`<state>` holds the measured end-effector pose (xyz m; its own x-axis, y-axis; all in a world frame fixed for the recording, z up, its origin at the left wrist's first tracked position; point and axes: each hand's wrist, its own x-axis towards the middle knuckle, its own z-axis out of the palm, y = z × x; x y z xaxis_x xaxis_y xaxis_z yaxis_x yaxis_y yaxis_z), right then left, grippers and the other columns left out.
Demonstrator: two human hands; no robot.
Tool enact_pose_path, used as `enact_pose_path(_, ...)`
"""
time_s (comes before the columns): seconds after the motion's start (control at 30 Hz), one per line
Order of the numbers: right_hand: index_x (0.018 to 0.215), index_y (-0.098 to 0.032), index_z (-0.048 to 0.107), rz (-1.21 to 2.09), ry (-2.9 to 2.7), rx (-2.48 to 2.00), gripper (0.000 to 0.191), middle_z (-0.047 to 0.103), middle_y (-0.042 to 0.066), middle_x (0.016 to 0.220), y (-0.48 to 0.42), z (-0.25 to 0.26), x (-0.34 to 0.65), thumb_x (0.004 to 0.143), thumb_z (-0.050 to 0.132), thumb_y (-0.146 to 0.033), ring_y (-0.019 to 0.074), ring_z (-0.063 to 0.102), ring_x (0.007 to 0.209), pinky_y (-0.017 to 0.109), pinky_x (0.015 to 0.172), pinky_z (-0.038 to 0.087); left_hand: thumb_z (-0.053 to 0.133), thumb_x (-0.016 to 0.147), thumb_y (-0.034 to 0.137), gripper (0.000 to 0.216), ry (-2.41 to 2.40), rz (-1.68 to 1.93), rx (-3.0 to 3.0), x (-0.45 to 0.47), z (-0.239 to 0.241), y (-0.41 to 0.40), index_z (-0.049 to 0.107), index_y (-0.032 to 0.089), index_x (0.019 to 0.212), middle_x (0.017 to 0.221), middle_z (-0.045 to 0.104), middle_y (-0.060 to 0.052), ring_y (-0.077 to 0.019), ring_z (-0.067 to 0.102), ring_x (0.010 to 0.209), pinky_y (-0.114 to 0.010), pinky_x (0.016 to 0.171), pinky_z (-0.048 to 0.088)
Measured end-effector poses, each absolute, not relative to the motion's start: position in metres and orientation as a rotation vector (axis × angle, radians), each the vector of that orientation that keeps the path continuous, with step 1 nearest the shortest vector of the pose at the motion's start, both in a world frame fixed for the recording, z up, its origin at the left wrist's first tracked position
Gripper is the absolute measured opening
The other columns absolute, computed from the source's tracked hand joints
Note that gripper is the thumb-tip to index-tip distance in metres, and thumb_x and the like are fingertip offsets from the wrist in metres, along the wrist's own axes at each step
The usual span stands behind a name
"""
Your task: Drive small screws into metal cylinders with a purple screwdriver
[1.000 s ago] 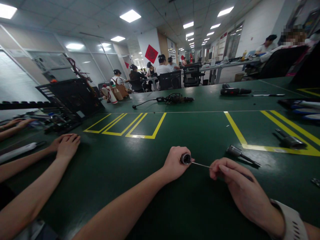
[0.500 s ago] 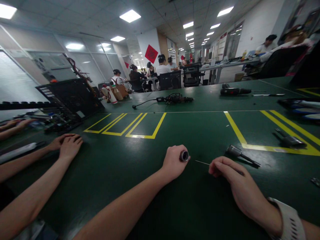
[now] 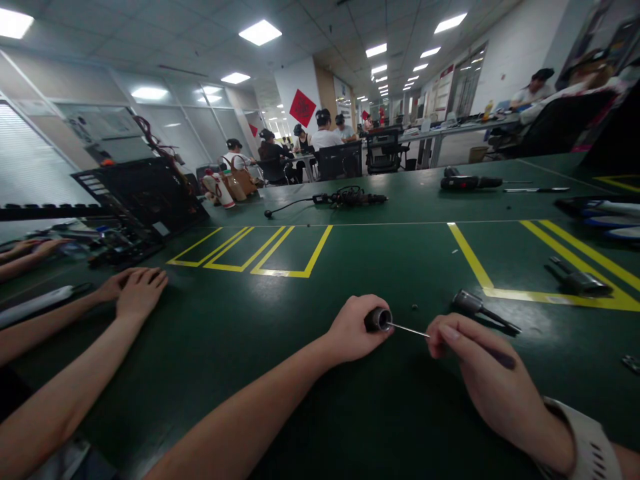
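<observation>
Hands worked low on a green worktop, seen from the head camera. The left hand had its grip closed round a short black cylinder, open end turned to the right. The right hand pinched a thin metal rod in a narrow grip, its tip at the cylinder's mouth; whether it had entered could not be told. The step looked like fitting the rod into the cylinder, and the next move would call for a steady, straight push. Nothing else showed inside the cylinder. Just beyond lay a dark bit holder. At left, another person's hands rested flat.
</observation>
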<state>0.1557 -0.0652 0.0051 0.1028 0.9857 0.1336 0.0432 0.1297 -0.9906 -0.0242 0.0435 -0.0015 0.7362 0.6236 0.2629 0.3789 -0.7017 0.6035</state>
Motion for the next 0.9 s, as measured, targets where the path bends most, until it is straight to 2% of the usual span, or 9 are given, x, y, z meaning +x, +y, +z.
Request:
enact_pose_path(0.27,0.069,-0.021,0.058,0.872,-1.572,-1.32,0.031,0.057,0.003,0.071,-0.071,0.019,0.142,0.088,0.043,-0.041,0.0183,0.053,0.067,0.031,0.061,0.041,0.061,0.077,0.025,0.011,0.711,0.516,2.57,-0.023,-0.004,0.042,0.053,0.017,0.077,0.072,0.059,0.003,-0.0118,0.054,0.067,-0.027,0.07,0.036)
enact_pose_path(0.47,0.068,-0.019,0.063,1.358,-1.006,-1.17,0.028,0.061,0.004,0.071,-0.059,0.011,0.148,0.083,0.052,-0.04,0.0193,0.055,0.071,0.032,0.067,0.043,0.058,0.079,0.025,0.011,0.66,0.489,2.561,-0.023,0.0,0.042,0.052,0.017,0.074,0.072,0.058,0.003,-0.011,0.054,0.067,-0.026,0.07,0.035)
enact_pose_path(0.57,0.069,-0.019,0.065,1.462,-0.821,-1.098,0.026,0.062,0.004,0.072,-0.056,0.009,0.149,0.081,0.056,-0.039,0.0188,0.054,0.071,0.032,0.068,0.044,0.059,0.078,0.026,0.013,0.696,0.501,2.529,-0.023,-0.001,0.043,0.051,0.017,0.073,0.071,0.058,0.003,-0.0107,0.053,0.066,-0.025,0.07,0.035)
enact_pose_path(0.67,0.069,-0.02,0.065,1.328,-0.918,-1.155,0.027,0.062,0.003,0.072,-0.059,0.012,0.148,0.08,0.056,-0.042,0.0192,0.055,0.073,0.032,0.069,0.043,0.058,0.079,0.026,0.012,0.753,0.518,2.545,-0.023,-0.001,0.042,0.051,0.017,0.074,0.071,0.058,0.003,-0.0109,0.052,0.065,-0.026,0.069,0.035)
enact_pose_path(0.77,0.068,-0.02,0.065,1.147,-1.201,-1.29,0.03,0.062,0.003,0.07,-0.063,0.018,0.146,0.081,0.055,-0.045,0.0202,0.055,0.072,0.032,0.067,0.041,0.058,0.076,0.018,0.006,0.768,0.487,2.626,-0.023,0.001,0.041,0.052,0.017,0.076,0.072,0.058,0.003,-0.0122,0.053,0.067,-0.027,0.068,0.033)
enact_pose_path(0.9,0.068,-0.019,0.066,1.197,-1.225,-1.277,0.03,0.062,0.003,0.07,-0.063,0.021,0.146,0.08,0.055,-0.044,0.0206,0.056,0.072,0.033,0.068,0.042,0.057,0.075,0.014,0.005,0.75,0.456,2.661,-0.024,0.002,0.04,0.052,0.017,0.075,0.072,0.058,0.002,-0.0129,0.054,0.069,-0.027,0.067,0.033)
